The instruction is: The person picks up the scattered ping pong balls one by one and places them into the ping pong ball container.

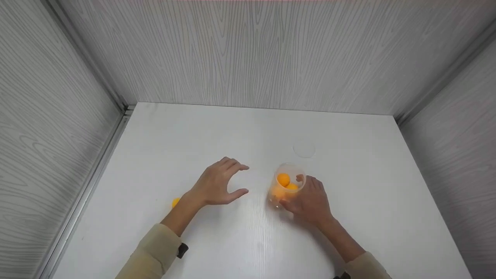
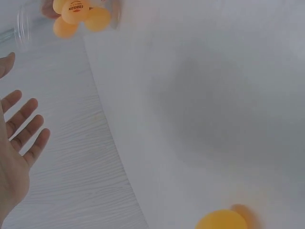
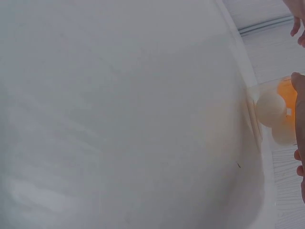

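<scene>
My right hand (image 1: 310,199) grips a clear plastic jar (image 1: 292,170) from its right side, thumb in front and fingers behind. Several orange ping-pong balls (image 1: 283,179) lie inside; lettering shows on one ball (image 2: 76,11) in the left wrist view. Through the jar's base, the right wrist view also shows white balls (image 3: 270,109). To the left of the jar, my left hand (image 1: 217,184) is held apart from it, thumb and fingers spread with nothing between them. Another orange ball (image 1: 175,202) sits on the table, partly hidden behind my left wrist.
A thin clear round lid (image 1: 304,148) lies flat on the white table (image 1: 201,131) beyond the jar. Grey wood-grain panels (image 1: 248,54) wall in the back and both sides of the table.
</scene>
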The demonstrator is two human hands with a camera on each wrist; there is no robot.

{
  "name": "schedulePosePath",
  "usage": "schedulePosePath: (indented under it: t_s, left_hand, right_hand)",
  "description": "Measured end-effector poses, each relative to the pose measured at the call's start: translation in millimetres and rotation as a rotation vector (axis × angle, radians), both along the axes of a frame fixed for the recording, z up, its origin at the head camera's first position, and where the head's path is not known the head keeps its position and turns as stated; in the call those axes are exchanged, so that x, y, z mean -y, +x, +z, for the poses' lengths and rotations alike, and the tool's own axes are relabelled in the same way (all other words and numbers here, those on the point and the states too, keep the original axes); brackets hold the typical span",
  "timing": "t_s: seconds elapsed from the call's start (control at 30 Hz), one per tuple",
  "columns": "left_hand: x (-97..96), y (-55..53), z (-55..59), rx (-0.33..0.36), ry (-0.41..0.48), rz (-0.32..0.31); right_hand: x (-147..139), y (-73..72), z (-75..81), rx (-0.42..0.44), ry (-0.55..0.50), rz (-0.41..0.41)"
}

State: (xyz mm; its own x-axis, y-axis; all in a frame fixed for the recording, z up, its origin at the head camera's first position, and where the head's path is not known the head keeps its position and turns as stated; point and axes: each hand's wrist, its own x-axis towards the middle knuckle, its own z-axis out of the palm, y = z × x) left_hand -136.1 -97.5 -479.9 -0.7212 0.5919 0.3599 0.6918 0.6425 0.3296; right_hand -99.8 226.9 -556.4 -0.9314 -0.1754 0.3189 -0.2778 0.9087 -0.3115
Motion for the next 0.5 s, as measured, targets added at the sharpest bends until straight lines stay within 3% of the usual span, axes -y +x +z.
schedulePosePath:
  t_s: [0.5]
  left_hand:
    - [37.2,14.5,-11.8,-0.031,0.017,0.074]
  right_hand:
    - [-1,-0.9,0.1,-0.009,0.002,-0.003]
